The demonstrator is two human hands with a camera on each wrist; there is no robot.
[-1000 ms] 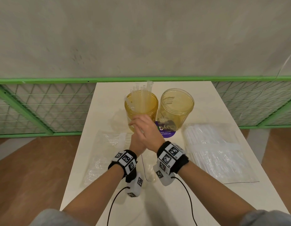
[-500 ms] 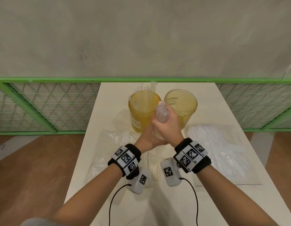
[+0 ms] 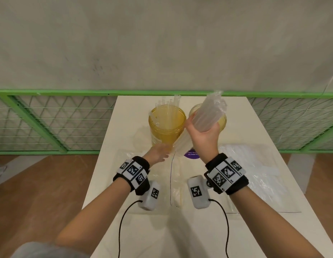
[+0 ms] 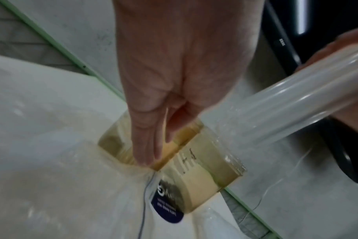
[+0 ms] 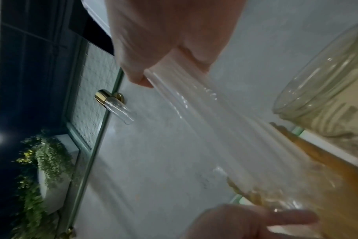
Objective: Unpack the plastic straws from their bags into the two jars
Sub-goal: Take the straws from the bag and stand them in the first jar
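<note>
Two amber jars stand at the table's far end. The left jar (image 3: pixel 166 125) has several clear straws standing in it. My right hand (image 3: pixel 202 127) grips a thick bundle of clear straws (image 3: pixel 210 112), raised and tilted up to the right in front of the right jar (image 3: pixel 223 122), hiding much of it. The bundle (image 5: pixel 215 121) runs from my thumb and fingers down past the jars. My left hand (image 3: pixel 159 154) is low before the left jar's base, fingers (image 4: pixel 151 137) straight and holding nothing, close to the bundle's lower end.
A flat clear bag (image 3: pixel 124 161) lies at the left. A bag with a purple label (image 3: pixel 191 154) lies in the middle under my wrists. A full bag of straws (image 3: pixel 259 174) lies at the right. A green mesh railing (image 3: pixel 50 123) borders the cream table (image 3: pixel 180 229).
My right hand has lifted the straw bundle from in front of the jars and turned it up toward the right jar. The left hand has let go and stayed low.
</note>
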